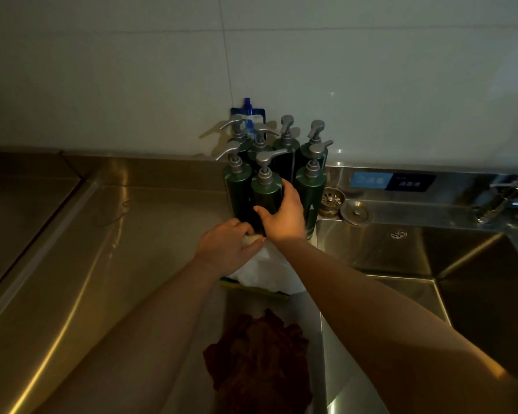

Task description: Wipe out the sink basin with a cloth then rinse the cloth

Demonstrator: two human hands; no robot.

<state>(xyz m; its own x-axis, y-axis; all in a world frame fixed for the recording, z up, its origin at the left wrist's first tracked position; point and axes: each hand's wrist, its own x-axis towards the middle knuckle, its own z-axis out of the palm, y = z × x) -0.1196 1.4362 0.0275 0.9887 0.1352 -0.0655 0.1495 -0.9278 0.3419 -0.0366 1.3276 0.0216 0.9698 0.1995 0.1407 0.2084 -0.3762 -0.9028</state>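
Head cam: white cloth [266, 270] is pinched at its far end by L hand [227, 248], on the counter strip just left of sink basin [475, 294]. Front pump bottle [266, 198] is gripped by R hand [283, 215]. Dark red rag [257, 357] is seen nearer, apart.

Seven dark green pump bottles [266, 189] stand clustered against the tiled wall [371, 85]. Blue pouch [247, 110] behind. Strainer basket [331, 201] and drain stopper [355, 213] just beside.

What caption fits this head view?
At the sink, right hand grips a green pump bottle; left hand holds the white cloth.
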